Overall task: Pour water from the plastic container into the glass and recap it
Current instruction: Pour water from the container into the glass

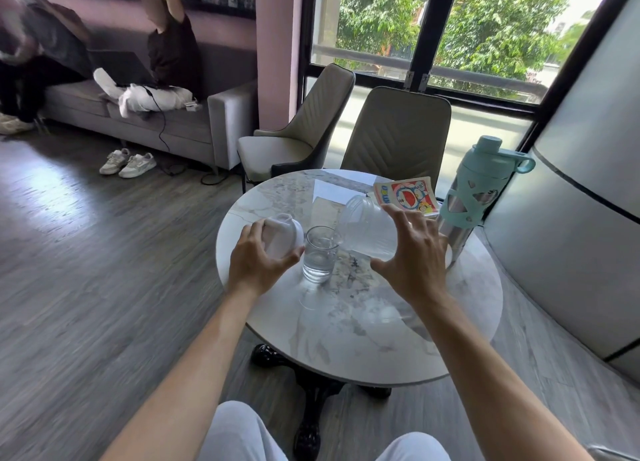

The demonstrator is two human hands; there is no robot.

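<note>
- Clear plastic container is tipped on its side, mouth down toward the glass, held in the grip of the right hand, whose fingers are spread wide around its body.
- Water already stands in the glass, roughly the lower half; the pour looks under way or near its end, though no stream can be made out clearly.
- The white cap is off, clasped in the grip of the left hand, which is curled closed around it just left of the glass.
- Left to do, as I judge it: right the container, bring the cap across and close it again.
- The glass stands upright between the two grips, on a round marble-patterned surface with a black pedestal foot.
- Beyond the right grip lie a picture booklet and, further right, a steel bottle in a teal sleeve.
- Past the surface stand two beige chairs before a big window with trees outside; far to the left, a grey sofa with people sitting on it, sneakers on the wood floor.
</note>
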